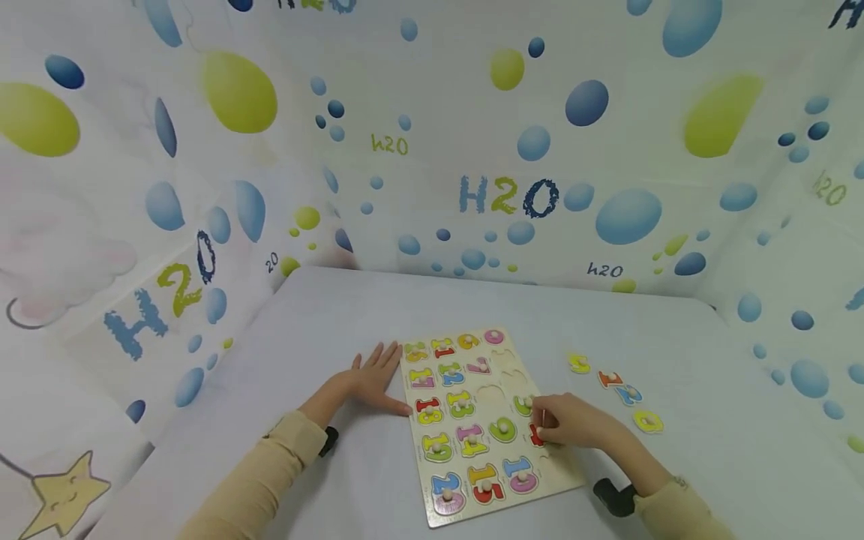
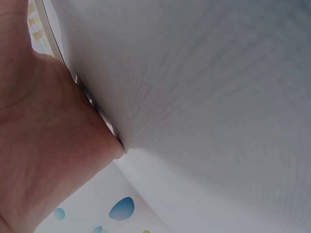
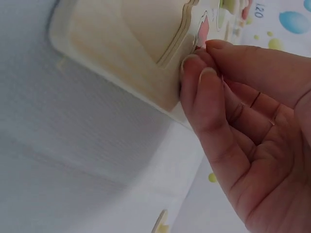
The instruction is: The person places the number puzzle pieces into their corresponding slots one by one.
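A wooden number puzzle board (image 1: 489,395) lies on the table, with several coloured knobbed number pieces in it and some bare recesses. My right hand (image 1: 572,424) is over its right side, thumb and fingertips pinching the red number piece (image 1: 536,435), which looks like a 4 and is partly hidden. In the right wrist view the fingers of the right hand (image 3: 243,121) are curled, the thumb meeting them at the red piece. My left hand (image 1: 375,380) rests spread beside the board's left edge, its thumb and fingertips touching the edge. A green number piece (image 1: 523,406) sits just beyond the right fingertips.
Right of the board lie loose number pieces: a yellow one (image 1: 578,364), a red 1 (image 1: 610,379), a blue 2 (image 1: 631,395) and another yellow one (image 1: 648,421). The white table (image 1: 324,315) is enclosed by patterned curtains (image 1: 432,165) at the back and sides.
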Action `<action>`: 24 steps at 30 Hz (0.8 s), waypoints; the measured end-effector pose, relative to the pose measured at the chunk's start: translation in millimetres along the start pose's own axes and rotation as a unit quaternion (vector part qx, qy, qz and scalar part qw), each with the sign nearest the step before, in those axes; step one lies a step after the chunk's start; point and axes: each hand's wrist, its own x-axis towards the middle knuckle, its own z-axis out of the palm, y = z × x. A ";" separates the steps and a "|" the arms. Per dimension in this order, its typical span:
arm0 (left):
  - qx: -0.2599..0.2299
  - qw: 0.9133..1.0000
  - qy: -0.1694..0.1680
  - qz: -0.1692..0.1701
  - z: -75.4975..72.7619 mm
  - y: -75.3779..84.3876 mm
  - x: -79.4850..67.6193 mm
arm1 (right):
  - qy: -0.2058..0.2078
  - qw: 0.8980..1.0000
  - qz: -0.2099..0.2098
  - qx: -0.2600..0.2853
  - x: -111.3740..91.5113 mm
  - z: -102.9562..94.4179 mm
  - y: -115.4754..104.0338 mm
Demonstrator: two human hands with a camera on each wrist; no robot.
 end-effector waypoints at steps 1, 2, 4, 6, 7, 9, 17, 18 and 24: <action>0.001 1.000 -0.003 0.004 1.6 2.5 2.2 | 0.001 1.000 0.005 0.002 -3.9 1.6 2.1; 0.001 1.000 -0.006 0.008 3.4 5.0 4.3 | 0.002 1.000 0.008 0.005 -7.7 3.2 4.3; 0.005 1.000 -0.011 0.009 6.2 9.6 7.6 | 0.004 1.000 0.015 0.011 -14.2 5.9 7.3; 0.007 1.000 -0.017 0.007 8.5 12.1 9.6 | 0.005 1.000 0.016 0.025 -18.5 7.8 8.7; 0.013 1.000 -0.022 0.003 9.3 12.5 10.3 | 0.005 0.999 0.013 0.035 -19.8 8.2 8.7; 0.017 1.000 -0.024 0.000 10.1 11.9 10.5 | 0.003 0.998 0.010 0.055 -20.9 7.9 7.7; 0.008 1.000 -0.011 -0.005 1.1 3.8 1.1 | 0.009 0.993 0.008 0.118 -19.7 3.6 9.5; 0.010 1.000 -0.012 -0.005 1.0 2.3 1.3 | 0.010 0.992 0.007 0.128 -21.2 2.4 11.1; -0.003 1.000 -0.007 0.004 -0.1 -5.2 0.2 | 0.037 0.987 0.026 0.154 -35.5 -9.5 22.6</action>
